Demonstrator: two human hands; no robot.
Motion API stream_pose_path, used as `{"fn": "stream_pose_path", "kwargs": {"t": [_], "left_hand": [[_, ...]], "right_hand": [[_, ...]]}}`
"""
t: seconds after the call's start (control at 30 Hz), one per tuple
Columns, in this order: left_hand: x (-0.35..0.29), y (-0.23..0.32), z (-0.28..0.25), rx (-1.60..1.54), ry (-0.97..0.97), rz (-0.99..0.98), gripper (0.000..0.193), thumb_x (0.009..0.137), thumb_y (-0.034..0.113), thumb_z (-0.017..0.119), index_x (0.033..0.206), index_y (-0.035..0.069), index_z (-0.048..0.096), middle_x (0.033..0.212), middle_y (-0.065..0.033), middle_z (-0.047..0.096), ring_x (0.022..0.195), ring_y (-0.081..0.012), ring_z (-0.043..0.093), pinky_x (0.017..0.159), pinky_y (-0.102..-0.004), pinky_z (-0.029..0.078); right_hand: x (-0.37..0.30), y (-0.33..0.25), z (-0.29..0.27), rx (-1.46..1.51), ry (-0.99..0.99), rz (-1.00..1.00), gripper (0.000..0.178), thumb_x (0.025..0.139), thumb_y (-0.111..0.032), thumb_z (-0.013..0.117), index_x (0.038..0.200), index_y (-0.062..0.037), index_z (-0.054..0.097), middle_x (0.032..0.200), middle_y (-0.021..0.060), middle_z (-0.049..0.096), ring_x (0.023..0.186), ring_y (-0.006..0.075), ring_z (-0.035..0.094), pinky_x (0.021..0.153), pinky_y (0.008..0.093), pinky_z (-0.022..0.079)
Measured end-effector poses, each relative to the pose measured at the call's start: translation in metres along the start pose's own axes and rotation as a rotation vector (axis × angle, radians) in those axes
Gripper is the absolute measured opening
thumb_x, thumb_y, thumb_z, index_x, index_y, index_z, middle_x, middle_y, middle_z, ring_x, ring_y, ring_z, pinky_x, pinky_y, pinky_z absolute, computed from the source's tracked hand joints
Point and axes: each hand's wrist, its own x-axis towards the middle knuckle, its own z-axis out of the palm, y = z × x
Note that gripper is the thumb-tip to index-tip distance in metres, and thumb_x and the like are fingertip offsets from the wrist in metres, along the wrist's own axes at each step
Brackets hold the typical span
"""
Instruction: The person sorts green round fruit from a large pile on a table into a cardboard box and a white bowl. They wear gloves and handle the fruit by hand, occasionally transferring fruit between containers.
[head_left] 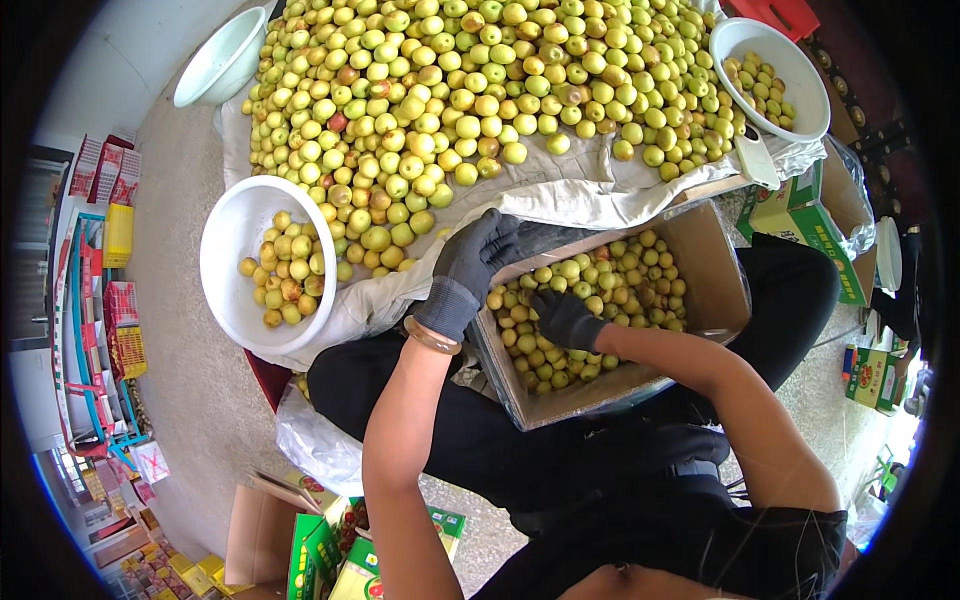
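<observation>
My left hand (474, 262), in a dark grey glove, is at the near edge of the heap, by the left corner of an open cardboard box (715, 262). Its fingers are curled together; what they hold, if anything, is hidden. Inside the box, my right hand (568, 318), also gloved, rests palm down with its fingers stretched over small yellow-green jujubes (640, 282). The box, lined with clear plastic, sits tilted across my lap. Beyond both hands spreads a big heap of jujubes (430, 100) on a pale cloth (580, 170).
A white basin (222, 268) with some jujubes stands left of my left hand; another basin (815, 100) with jujubes is at the far right. A pale green basin (215, 65) leans at the far left. Green cartons (815, 225) stand on the right, and more cartons (315, 555) lie at lower left.
</observation>
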Motion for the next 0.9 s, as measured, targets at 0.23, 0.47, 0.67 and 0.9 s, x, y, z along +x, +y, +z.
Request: {"fn": "stream_pose_path", "kwargs": {"t": [0.23, 0.47, 0.67, 0.9], "left_hand": [[0.005, -0.002, -0.003, 0.002, -0.018, 0.058, 0.027, 0.090, 0.024, 0.055, 0.101, 0.000, 0.058, 0.096, -0.0124, 0.062, 0.093, -0.0238, 0.058, 0.083, -0.0364, 0.049], [0.017, 0.000, -0.001, -0.097, 0.010, -0.070, 0.024, 0.089, 0.024, 0.057, 0.098, 0.002, 0.060, 0.092, -0.0105, 0.063, 0.091, -0.0238, 0.059, 0.081, -0.0361, 0.049], [0.008, 0.001, -0.004, -0.040, 0.012, -0.005, 0.023, 0.089, 0.024, 0.056, 0.096, 0.003, 0.059, 0.092, -0.0095, 0.062, 0.092, -0.0235, 0.059, 0.083, -0.0358, 0.048], [0.017, -0.015, -0.006, -0.046, -0.065, -0.010, 0.023, 0.090, 0.020, 0.054, 0.103, 0.001, 0.056, 0.100, -0.0140, 0.061, 0.100, -0.0267, 0.057, 0.085, -0.0389, 0.049]], "right_hand": [[0.022, -0.021, -0.038, 0.150, 0.082, 0.014, 0.035, 0.082, -0.026, 0.055, 0.111, -0.0065, 0.053, 0.089, 0.0148, 0.060, 0.077, 0.0323, 0.060, 0.067, 0.0425, 0.048], [0.026, -0.010, 0.013, 0.126, 0.111, -0.115, 0.054, 0.086, -0.031, 0.052, 0.132, -0.0066, 0.040, 0.140, 0.0138, 0.034, 0.132, 0.0296, 0.028, 0.108, 0.0503, 0.019], [-0.042, 0.049, -0.038, -0.013, 0.265, -0.220, 0.030, 0.082, -0.029, 0.058, 0.099, -0.0051, 0.059, 0.110, 0.0179, 0.053, 0.101, 0.0365, 0.051, 0.092, 0.0520, 0.036], [-0.072, 0.090, -0.049, -0.069, -0.435, -0.149, 0.019, 0.084, -0.021, 0.048, 0.082, -0.0069, 0.061, 0.080, 0.0127, 0.060, 0.070, 0.0264, 0.060, 0.062, 0.0411, 0.050]]}}
